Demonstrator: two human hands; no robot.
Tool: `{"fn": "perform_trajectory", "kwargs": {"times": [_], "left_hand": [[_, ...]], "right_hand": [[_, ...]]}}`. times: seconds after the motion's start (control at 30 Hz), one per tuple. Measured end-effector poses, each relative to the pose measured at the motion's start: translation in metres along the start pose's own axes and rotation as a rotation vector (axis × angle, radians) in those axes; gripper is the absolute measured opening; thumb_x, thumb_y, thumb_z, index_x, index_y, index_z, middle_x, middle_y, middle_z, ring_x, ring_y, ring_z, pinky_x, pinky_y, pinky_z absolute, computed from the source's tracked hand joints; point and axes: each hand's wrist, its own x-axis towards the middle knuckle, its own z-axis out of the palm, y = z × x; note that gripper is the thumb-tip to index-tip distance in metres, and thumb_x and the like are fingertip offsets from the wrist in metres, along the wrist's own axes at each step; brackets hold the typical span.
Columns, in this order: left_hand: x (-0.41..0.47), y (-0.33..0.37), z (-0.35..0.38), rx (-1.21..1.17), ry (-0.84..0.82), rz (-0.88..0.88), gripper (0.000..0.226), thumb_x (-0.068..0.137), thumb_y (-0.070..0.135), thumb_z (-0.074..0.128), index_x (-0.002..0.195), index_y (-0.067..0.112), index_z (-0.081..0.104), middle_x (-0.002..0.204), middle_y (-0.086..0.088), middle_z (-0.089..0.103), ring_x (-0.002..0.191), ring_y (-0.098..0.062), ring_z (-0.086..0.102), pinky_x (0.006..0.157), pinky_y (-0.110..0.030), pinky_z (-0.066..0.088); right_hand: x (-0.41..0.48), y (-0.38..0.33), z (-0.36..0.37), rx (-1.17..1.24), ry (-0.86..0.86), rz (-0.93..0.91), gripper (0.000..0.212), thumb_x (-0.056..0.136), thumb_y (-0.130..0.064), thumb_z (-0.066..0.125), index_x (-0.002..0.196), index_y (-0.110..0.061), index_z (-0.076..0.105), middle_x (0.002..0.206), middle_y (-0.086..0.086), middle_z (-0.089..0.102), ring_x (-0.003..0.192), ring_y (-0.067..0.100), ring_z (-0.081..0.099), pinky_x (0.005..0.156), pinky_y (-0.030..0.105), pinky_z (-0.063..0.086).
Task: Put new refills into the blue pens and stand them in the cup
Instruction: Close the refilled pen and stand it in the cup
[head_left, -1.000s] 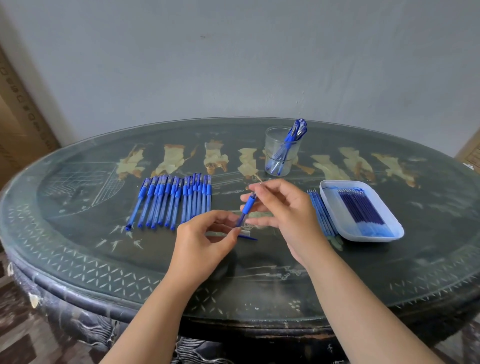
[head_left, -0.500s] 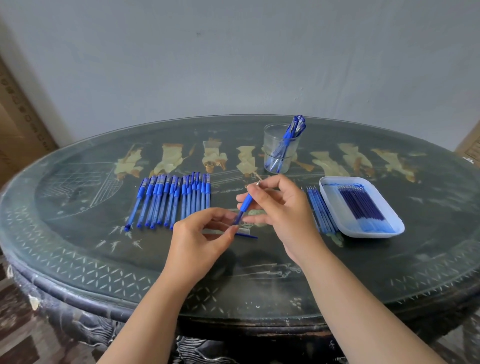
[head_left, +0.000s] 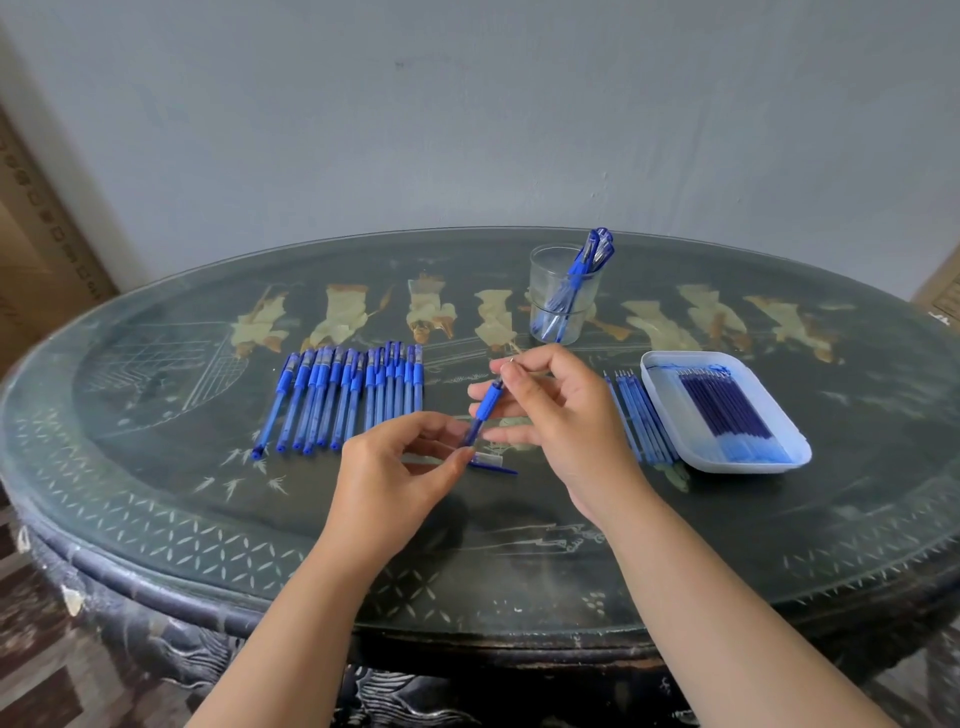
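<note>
Left hand (head_left: 395, 467) fingers (head_left: 441, 422) pinch the low end of the blue pen (head_left: 487, 405), right hand (head_left: 566, 431) fingers (head_left: 535, 364) pinch its top tip. Pen tilted, off the dark glossy tabletop (head_left: 208, 493), nearer than the cup (head_left: 563, 306). Hands sit in the gap between pen row (head_left: 343, 400), near-left of cup, and white plastic tray (head_left: 727, 469) of refills (head_left: 722, 410), near-right. Cup clear, round, capped pens (head_left: 587, 265) leaning inside. Cap (head_left: 488, 462) lies under hands.
</note>
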Motion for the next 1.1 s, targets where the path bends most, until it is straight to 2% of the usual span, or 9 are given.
{"fn": "perform_trajectory", "kwargs": {"times": [0.23, 0.3, 0.37, 0.5, 0.63, 0.7, 0.8, 0.9, 1.1], "left_hand": [[0.001, -0.002, -0.004, -0.047, 0.015, -0.103, 0.02, 0.077, 0.01, 0.08, 0.09, 0.024, 0.073, 0.087, 0.017, 0.073, 0.079, -0.006, 0.07, 0.072, -0.019, 0.057], [0.001, -0.002, -0.004, -0.077, 0.021, -0.126, 0.019, 0.077, 0.01, 0.08, 0.091, 0.022, 0.074, 0.086, 0.015, 0.074, 0.079, -0.007, 0.07, 0.071, -0.017, 0.056], [0.001, -0.001, -0.004, -0.099, 0.037, -0.139, 0.019, 0.076, 0.009, 0.08, 0.09, 0.02, 0.074, 0.085, 0.013, 0.074, 0.078, -0.007, 0.07, 0.068, -0.015, 0.054], [0.0, -0.001, -0.006, -0.087, 0.018, -0.154, 0.019, 0.077, 0.011, 0.08, 0.09, 0.023, 0.073, 0.086, 0.015, 0.073, 0.077, -0.004, 0.069, 0.067, -0.014, 0.054], [0.0, -0.002, -0.006, -0.092, 0.015, -0.162, 0.019, 0.077, 0.01, 0.08, 0.088, 0.024, 0.073, 0.084, 0.013, 0.074, 0.077, -0.006, 0.069, 0.066, -0.014, 0.054], [0.0, -0.003, -0.005, -0.078, -0.018, -0.164, 0.019, 0.077, 0.011, 0.08, 0.088, 0.025, 0.073, 0.085, 0.013, 0.074, 0.078, -0.007, 0.069, 0.068, -0.016, 0.055], [0.0, -0.003, -0.003, -0.053, -0.062, -0.153, 0.019, 0.078, 0.012, 0.08, 0.089, 0.026, 0.074, 0.087, 0.013, 0.073, 0.079, -0.007, 0.069, 0.07, -0.022, 0.058], [0.0, -0.002, -0.001, -0.041, -0.073, -0.128, 0.02, 0.078, 0.011, 0.08, 0.087, 0.028, 0.074, 0.086, 0.013, 0.073, 0.076, -0.005, 0.068, 0.068, -0.022, 0.058], [0.0, 0.001, 0.0, -0.013, -0.099, -0.12, 0.019, 0.079, 0.01, 0.079, 0.088, 0.027, 0.074, 0.084, 0.016, 0.073, 0.076, -0.005, 0.068, 0.069, -0.024, 0.059]], "right_hand": [[0.003, 0.012, -0.003, 0.019, 0.043, 0.156, 0.022, 0.099, -0.034, 0.053, 0.114, -0.022, 0.062, 0.094, 0.006, 0.073, 0.086, 0.023, 0.071, 0.075, 0.042, 0.061], [0.004, 0.023, -0.006, -0.349, 0.047, 0.109, 0.02, 0.098, -0.033, 0.056, 0.115, -0.025, 0.063, 0.095, -0.003, 0.07, 0.087, 0.016, 0.066, 0.077, 0.031, 0.056], [0.003, 0.033, -0.006, -0.762, -0.072, 0.028, 0.024, 0.093, -0.03, 0.063, 0.117, -0.027, 0.064, 0.098, -0.01, 0.063, 0.087, 0.006, 0.057, 0.075, 0.022, 0.046], [0.003, 0.04, -0.001, -0.992, -0.193, -0.029, 0.029, 0.095, -0.021, 0.061, 0.124, -0.022, 0.065, 0.109, -0.005, 0.052, 0.098, 0.012, 0.052, 0.091, 0.023, 0.043], [0.01, 0.033, -0.01, -0.668, 0.037, 0.05, 0.027, 0.097, -0.011, 0.056, 0.12, -0.022, 0.067, 0.104, -0.004, 0.055, 0.087, 0.007, 0.055, 0.09, 0.022, 0.041], [0.012, 0.022, -0.015, -0.235, 0.211, 0.107, 0.017, 0.094, -0.007, 0.061, 0.102, -0.018, 0.07, 0.091, 0.0, 0.066, 0.078, 0.011, 0.065, 0.087, 0.032, 0.053], [0.013, 0.001, -0.022, 0.29, 0.293, 0.107, 0.009, 0.092, 0.0, 0.062, 0.101, -0.002, 0.064, 0.089, 0.014, 0.067, 0.082, 0.024, 0.071, 0.086, 0.04, 0.059], [0.011, -0.011, -0.02, 0.378, 0.25, 0.075, 0.016, 0.093, -0.003, 0.062, 0.108, 0.002, 0.062, 0.094, 0.018, 0.067, 0.091, 0.031, 0.072, 0.082, 0.04, 0.06], [0.007, -0.012, -0.018, 0.227, 0.181, 0.083, 0.018, 0.093, -0.011, 0.064, 0.11, -0.007, 0.065, 0.101, 0.015, 0.069, 0.089, 0.02, 0.071, 0.069, 0.04, 0.06]]}}
